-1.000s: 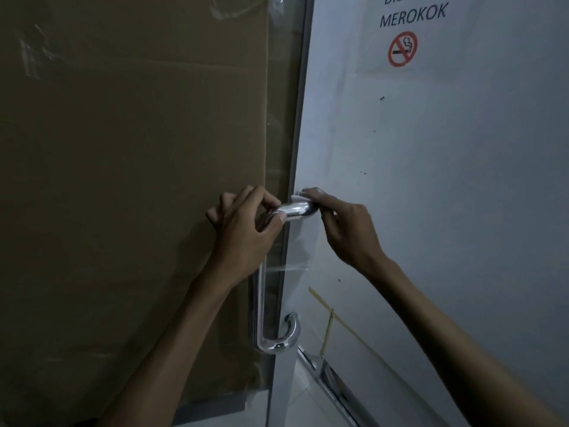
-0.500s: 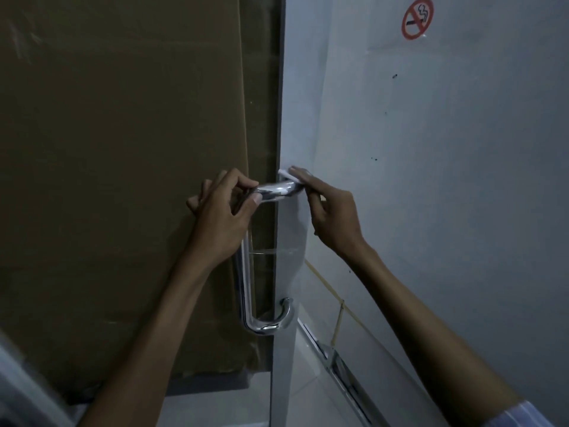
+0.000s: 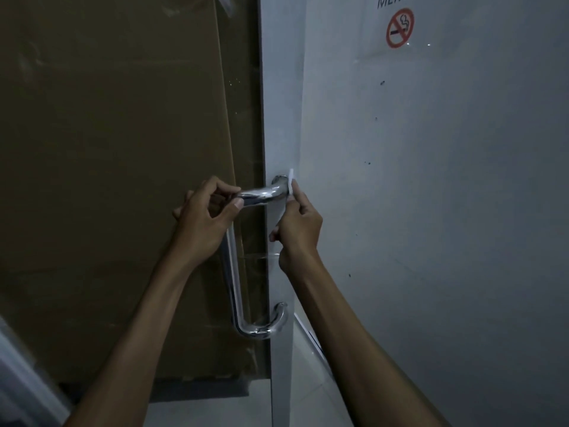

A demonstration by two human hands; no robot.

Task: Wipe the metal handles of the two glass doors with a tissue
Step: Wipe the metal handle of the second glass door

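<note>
My right hand (image 3: 297,226) has dropped from on top of the handle's (image 3: 261,192) upper bend to just beside its mount, fingers pinching the white tissue (image 3: 291,183) against the end where the metal meets the glass door (image 3: 277,118). My left hand (image 3: 203,220) still curls thumb and fingers round the upper bar, steadying it. I judge the top arm nearly done, with the long vertical bar and lower curve (image 3: 271,325) yet to wipe, and the second handle out of view. Brown cardboard (image 3: 107,180) stands behind the glass; a no-smoking sign (image 3: 399,27) hangs on the grey wall (image 3: 446,211) at right. My own left grip covers part of the bar
</note>
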